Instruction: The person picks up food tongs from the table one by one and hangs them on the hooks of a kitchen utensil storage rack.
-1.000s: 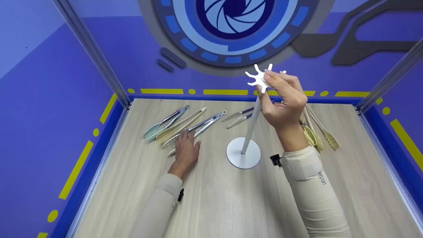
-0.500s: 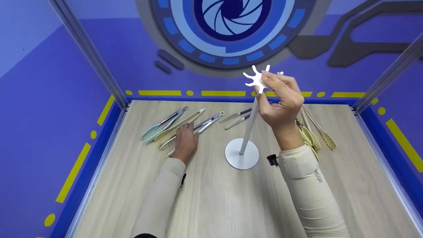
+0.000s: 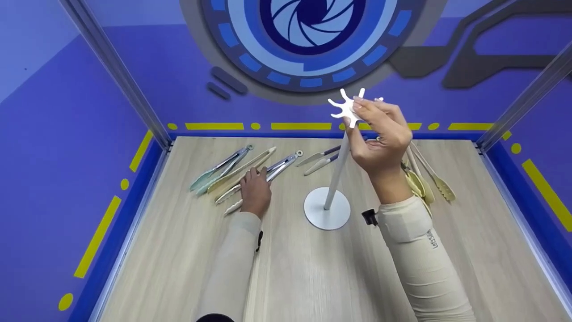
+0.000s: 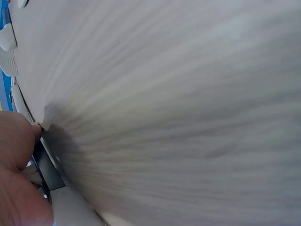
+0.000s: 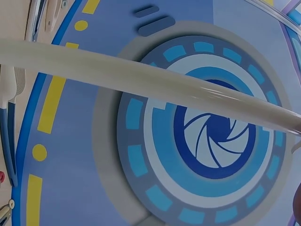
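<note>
My left hand (image 3: 256,192) grips a pair of metal tongs (image 3: 284,164) with pale scalloped tips, lying toward the left of the table. In the left wrist view the thumb side of that hand is at the left edge, with a dark metal part of the tongs (image 4: 49,174) beside it. My right hand (image 3: 385,134) pinches the white hooked top (image 3: 346,108) of a utensil stand between thumb and fingers. The stand's pole (image 3: 338,174) tilts slightly and runs down to a round white base (image 3: 327,221). That pole crosses the right wrist view.
Teal-tipped tongs (image 3: 223,167) and yellowish tongs (image 3: 243,171) lie left of the held pair. Two dark-handled utensils (image 3: 322,162) lie behind the stand. Several beige utensils, including a slotted one (image 3: 446,190), lie at the right, partly behind my right forearm. Blue wall panels (image 3: 250,107) enclose the table.
My left hand has shifted slightly and its fingers have curled in around the metal tongs. My right hand stays on the stand's top. The view has shifted slightly.
</note>
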The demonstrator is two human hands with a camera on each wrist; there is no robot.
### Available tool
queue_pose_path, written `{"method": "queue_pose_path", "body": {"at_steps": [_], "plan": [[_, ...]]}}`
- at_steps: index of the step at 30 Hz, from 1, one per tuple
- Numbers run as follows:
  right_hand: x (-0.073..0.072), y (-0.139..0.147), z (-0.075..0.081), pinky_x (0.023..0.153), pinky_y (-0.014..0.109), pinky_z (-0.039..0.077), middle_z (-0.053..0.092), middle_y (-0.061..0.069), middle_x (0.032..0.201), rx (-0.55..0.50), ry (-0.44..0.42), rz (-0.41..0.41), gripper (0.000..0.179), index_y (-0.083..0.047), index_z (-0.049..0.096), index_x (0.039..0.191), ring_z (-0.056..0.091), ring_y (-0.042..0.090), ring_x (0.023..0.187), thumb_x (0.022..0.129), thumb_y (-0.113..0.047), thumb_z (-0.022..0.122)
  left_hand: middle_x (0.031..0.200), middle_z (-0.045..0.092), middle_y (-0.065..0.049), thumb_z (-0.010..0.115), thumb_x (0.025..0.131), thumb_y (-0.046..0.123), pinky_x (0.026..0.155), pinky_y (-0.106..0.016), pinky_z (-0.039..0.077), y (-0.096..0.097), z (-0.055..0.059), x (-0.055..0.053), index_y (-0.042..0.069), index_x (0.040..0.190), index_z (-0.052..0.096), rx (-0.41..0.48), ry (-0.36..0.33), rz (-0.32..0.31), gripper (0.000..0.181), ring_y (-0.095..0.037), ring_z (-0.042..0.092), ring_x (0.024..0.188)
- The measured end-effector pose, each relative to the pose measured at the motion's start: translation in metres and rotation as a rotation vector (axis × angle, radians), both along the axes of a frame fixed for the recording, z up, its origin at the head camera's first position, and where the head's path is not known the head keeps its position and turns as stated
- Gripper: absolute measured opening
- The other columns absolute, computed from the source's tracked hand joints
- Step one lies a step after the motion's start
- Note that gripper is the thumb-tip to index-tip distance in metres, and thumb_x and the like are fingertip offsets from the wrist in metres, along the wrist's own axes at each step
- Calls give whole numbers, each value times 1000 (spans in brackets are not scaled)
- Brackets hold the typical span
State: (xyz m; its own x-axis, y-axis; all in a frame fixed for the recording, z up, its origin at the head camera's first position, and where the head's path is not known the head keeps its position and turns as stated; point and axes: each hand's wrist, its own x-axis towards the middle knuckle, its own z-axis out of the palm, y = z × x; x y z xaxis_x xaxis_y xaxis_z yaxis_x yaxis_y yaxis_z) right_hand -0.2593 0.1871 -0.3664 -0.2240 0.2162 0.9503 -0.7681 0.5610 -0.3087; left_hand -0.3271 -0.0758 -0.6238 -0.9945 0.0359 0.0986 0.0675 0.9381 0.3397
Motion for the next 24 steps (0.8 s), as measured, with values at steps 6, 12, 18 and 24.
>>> {"method": "queue_pose_path", "body": {"at_steps": [6,12,18,24], "plan": [[-1,0,0,102,32,59,84,15,102,6,3,-5,22,-2,85,100,73,36,92,78,-6,85,140,57,-20,65,105,25,107,-52,43,-2,-1,-1,11,153,55,-12,8,-12,51,-37,52,131],[-1,1,0,102,32,59,84,15,102,-5,4,-6,22,-2,85,99,73,36,92,77,-6,85,139,57,-20,64,105,24,108,-53,42,-1,-1,-1,10,152,56,7,21,-9,50,-37,52,132],[-2,2,-1,97,27,58,84,15,102,-5,15,-6,22,-2,85,99,72,36,90,78,-8,84,141,56,-22,63,105,23,110,-54,41,0,-2,-1,9,153,55,22,23,-15,51,-38,50,134],[-3,0,0,97,29,59,84,14,101,-12,25,1,21,-3,86,98,72,35,90,78,-9,83,141,56,-19,62,105,23,108,-52,41,-1,-1,3,9,154,54,57,20,-15,51,-35,50,132]]}}
